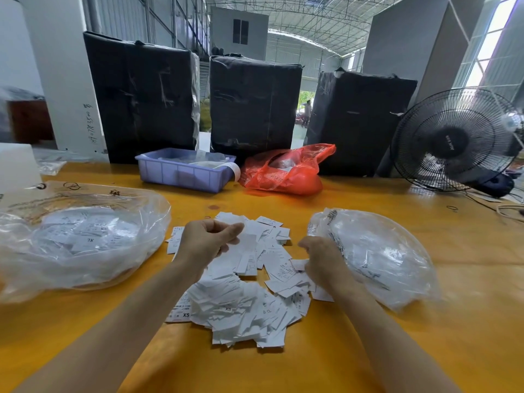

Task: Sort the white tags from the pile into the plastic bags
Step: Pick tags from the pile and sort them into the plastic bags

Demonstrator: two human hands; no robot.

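Lying under both hands' fingers (226,232): tags (241,310).

Bright, even daylight fills the scene, coming from the window (493,43) at far right (blown out to near white) and the translucent roof (306,21) far behind. Shadows on the desk (368,350) are soft and faint. Glare streaks the clear bags, left bag (85,242) and right bag (380,251), whose near edges look smeared. Wide-angle distortion bends the walls and boxes (255,103) outward toward the edges. The central pile of tags (241,307) is sharp.
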